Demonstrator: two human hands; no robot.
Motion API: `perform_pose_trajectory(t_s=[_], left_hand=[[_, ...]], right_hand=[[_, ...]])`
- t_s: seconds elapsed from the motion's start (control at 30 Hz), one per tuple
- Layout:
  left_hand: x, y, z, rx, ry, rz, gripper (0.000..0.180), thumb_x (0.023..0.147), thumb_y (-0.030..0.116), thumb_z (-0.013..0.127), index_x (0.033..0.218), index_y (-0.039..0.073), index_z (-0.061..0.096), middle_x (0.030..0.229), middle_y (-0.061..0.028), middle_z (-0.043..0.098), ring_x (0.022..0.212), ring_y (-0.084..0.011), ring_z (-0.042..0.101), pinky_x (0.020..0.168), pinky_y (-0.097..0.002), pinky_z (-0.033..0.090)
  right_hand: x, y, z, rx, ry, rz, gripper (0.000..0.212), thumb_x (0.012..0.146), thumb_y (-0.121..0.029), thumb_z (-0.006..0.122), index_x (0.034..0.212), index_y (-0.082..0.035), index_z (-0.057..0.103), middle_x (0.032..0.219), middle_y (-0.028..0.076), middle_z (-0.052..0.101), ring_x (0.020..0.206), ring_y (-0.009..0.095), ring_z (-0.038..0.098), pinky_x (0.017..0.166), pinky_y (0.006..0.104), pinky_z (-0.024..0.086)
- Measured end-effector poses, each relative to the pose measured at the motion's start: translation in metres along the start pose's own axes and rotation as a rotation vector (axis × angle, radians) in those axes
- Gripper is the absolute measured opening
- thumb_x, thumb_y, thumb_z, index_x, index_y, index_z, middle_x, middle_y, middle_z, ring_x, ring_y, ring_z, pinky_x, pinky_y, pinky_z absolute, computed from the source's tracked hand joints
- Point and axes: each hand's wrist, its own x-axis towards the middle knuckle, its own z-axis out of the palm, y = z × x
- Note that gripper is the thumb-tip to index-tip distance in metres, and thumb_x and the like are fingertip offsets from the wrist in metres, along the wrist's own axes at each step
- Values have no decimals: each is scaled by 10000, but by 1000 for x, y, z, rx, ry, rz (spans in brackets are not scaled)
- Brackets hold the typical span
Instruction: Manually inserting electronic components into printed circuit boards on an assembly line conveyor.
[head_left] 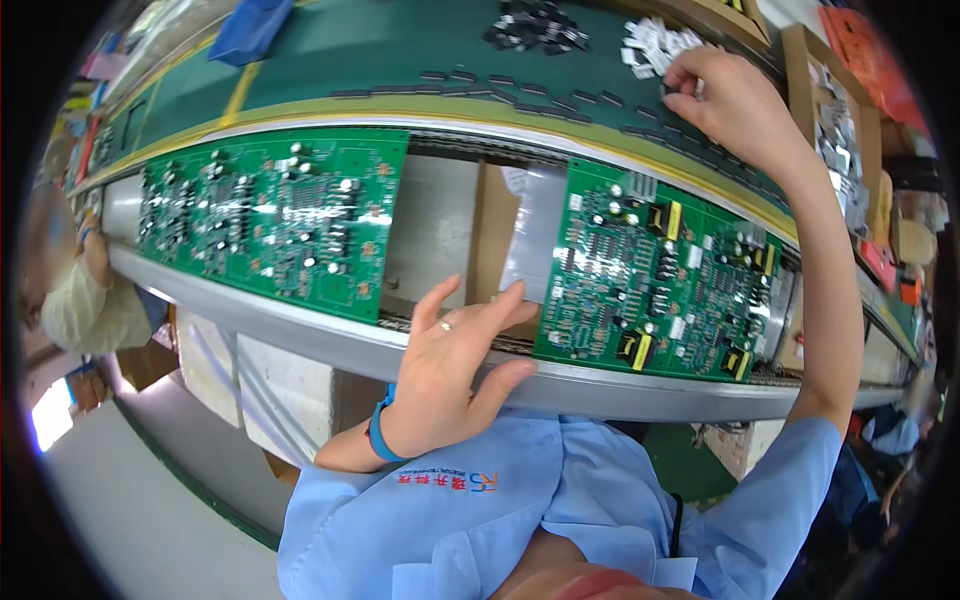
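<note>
My left hand (450,365) is held over the gap between two green circuit boards, fingers spread, a ring and a blue wrist strap on it. Nothing is in its grasp. To its left lies a circuit board (270,225) crowded with small parts. Close to its fingertips on the right is a second circuit board (640,270), which carries yellow-and-black transformers. My right hand (720,100) reaches over the green bench, thumb and fingers pinched together beside a heap of white parts (655,45). A small dark spot shows at the pinch, too small to name.
Black strip-shaped components (470,90) lie in rows along the green bench (340,45). Behind them are a heap of black parts (535,25) and a blue bin (250,30). Cardboard boxes stand far right. A metal rail (300,318) runs in front. Another person's arm (95,250) shows at left.
</note>
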Motion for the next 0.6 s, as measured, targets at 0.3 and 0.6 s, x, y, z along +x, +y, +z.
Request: perform_pose_trajectory(t_s=[0.3, 0.6], left_hand=[[3, -8, -1, -48, 20, 55, 612, 815, 166, 750, 1360, 5, 525, 1121, -62, 708, 989, -212, 667, 1120, -486, 293], [-2, -13, -3, -159, 55, 121, 418, 833, 183, 734, 1214, 39, 641, 1024, -58, 719, 932, -208, 690, 1106, -472, 325]], right_hand=[[-7, -3, -9, 59, -8, 182, 179, 879, -162, 669, 990, -21, 679, 833, 92, 675, 757, 261, 635, 697, 360, 491], [18, -30, 2, -43, 57, 236, 211, 848, -210, 657, 861, -8, 720, 840, 202, 697, 825, 362, 676, 770, 436, 527]])
